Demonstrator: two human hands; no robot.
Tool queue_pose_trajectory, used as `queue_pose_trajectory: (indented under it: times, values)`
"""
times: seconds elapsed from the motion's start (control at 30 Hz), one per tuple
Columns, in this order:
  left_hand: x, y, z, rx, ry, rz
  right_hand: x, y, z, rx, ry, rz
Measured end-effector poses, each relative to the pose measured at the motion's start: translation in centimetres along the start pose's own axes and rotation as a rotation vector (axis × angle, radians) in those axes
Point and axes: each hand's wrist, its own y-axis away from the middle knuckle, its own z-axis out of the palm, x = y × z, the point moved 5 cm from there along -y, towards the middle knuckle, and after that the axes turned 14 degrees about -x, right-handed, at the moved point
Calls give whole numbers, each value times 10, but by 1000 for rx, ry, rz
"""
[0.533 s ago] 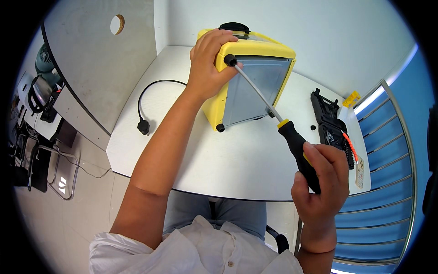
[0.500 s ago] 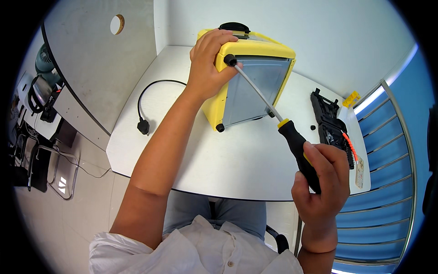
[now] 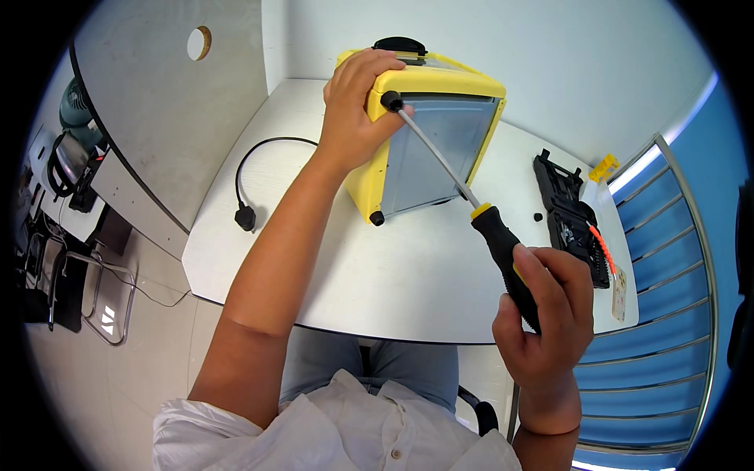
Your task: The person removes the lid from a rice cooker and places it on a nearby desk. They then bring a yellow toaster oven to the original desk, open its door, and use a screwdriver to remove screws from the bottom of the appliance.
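Observation:
A yellow box-shaped appliance [image 3: 444, 82], perhaps a small oven, stands tilted on the table with its grey metal underside facing me. My left hand [image 3: 355, 106] grips its upper left corner, fingers over the top edge and thumb along the underside. Beside that thumb is a black foot [image 3: 391, 100], and the tip of a long screwdriver [image 3: 503, 250] reaches into it. My right hand [image 3: 547, 314] is closed round the screwdriver's black and yellow handle. Another black foot [image 3: 377, 218] shows at the lower left corner. The lower right corner is partly hidden behind the shaft.
A loose black foot [image 3: 538, 217] lies on the white table [image 3: 369, 298], near an open black tool case [image 3: 567, 212] with an orange flexible shaft [image 3: 602, 247]. The power cord's plug [image 3: 246, 217] rests at left. A metal railing [image 3: 711, 259] borders the right, a grey partition [image 3: 165, 102] the left.
My right hand and the screwdriver handle have shifted slightly left. The tip stays at the same foot; my left hand keeps its hold, and the appliance has barely shifted.

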Motion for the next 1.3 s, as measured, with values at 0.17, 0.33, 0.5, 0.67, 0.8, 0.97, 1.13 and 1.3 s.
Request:
queue_pose_trajectory:
  times: [0.17,0.33,0.5,0.67,0.8,0.97,1.13,1.3]
  values:
    - [0,0,1,1,-6,3,1,0,1,4,1,8]
    - [-2,0,1,5,18,10,7,-3,-4,13,-39,72]
    - [-2,0,2,10,24,18,24,-14,-19,6,-77,137]
    - [-2,1,3,19,31,11,19,-20,-23,-12,-29,154]
    - [-2,1,5,67,94,10,-7,-20,-19,-86,118,53]
    - [-1,2,7,76,61,-9,-23,-25,-20,-152,259,-70]
    - [4,1,7,68,33,-17,-13,-29,-34,-116,-12,38]
    - [18,4,10,80,-57,-17,-2,-27,-41,-58,106,222]
